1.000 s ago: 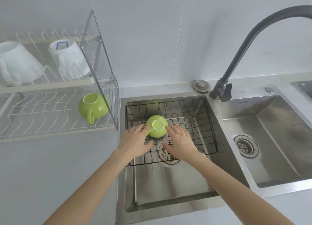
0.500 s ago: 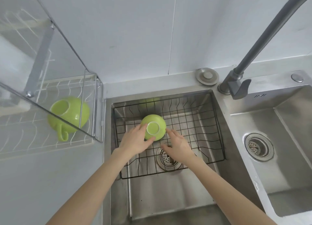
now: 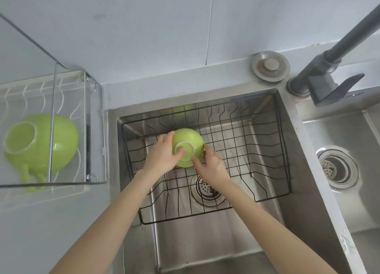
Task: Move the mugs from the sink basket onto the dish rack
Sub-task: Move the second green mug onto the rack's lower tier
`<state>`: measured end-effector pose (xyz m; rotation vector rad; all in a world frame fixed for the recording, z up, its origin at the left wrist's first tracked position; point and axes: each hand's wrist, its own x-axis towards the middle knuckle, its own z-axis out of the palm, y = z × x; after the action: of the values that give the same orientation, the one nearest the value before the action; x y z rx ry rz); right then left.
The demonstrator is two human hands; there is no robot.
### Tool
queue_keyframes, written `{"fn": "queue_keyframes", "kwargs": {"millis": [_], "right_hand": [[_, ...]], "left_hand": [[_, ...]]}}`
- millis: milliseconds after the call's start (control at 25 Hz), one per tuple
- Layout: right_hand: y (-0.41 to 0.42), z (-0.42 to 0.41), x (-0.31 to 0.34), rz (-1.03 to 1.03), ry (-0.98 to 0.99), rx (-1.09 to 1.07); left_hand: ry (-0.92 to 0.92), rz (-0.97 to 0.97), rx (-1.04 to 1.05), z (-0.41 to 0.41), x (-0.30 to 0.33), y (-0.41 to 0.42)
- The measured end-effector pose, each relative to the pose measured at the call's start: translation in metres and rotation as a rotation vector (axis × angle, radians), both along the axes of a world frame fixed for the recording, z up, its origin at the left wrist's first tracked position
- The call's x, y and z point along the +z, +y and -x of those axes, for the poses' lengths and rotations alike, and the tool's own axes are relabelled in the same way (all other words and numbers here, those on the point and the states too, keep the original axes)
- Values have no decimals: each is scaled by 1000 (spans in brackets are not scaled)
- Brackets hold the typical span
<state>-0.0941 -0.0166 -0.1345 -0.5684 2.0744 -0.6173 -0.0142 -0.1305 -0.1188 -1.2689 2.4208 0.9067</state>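
Observation:
A green mug (image 3: 190, 139) stands upside down in the black wire sink basket (image 3: 265, 150), its white base ring facing up. My left hand (image 3: 162, 155) wraps its left side, thumb on the base. My right hand (image 3: 211, 165) presses against its right and near side, fingers curled on it. The mug's handle is hidden. A second green mug (image 3: 39, 148) lies upside down on the white wire dish rack (image 3: 67, 92) at the left, handle toward me.
The basket sits in the left steel basin above a drain (image 3: 206, 189). A grey faucet (image 3: 329, 67) rises at the back right, a round metal stopper (image 3: 270, 65) beside it. The right basin has its own drain (image 3: 336, 167). The rack's metal frame (image 3: 96, 129) borders the sink.
My head has moved closer and lower over the sink. Both hands went from hovering beside the mug to closing on it, the left thumb now on its base.

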Motion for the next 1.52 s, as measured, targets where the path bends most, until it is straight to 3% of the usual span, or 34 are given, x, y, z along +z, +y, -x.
{"fn": "queue_keyframes", "kwargs": {"millis": [240, 640, 1080, 1520], "right_hand": [[-9, -3, 0, 37, -63, -136], [1, -6, 15, 61, -96, -248], [48, -9, 82, 143, 16, -176], [87, -59, 136, 254, 89, -61]], "left_hand": [[142, -133, 114, 1, -9, -4], [207, -149, 179, -10, 5, 9], [266, -372, 14, -56, 67, 50], [404, -168, 30, -112, 106, 101]]}}
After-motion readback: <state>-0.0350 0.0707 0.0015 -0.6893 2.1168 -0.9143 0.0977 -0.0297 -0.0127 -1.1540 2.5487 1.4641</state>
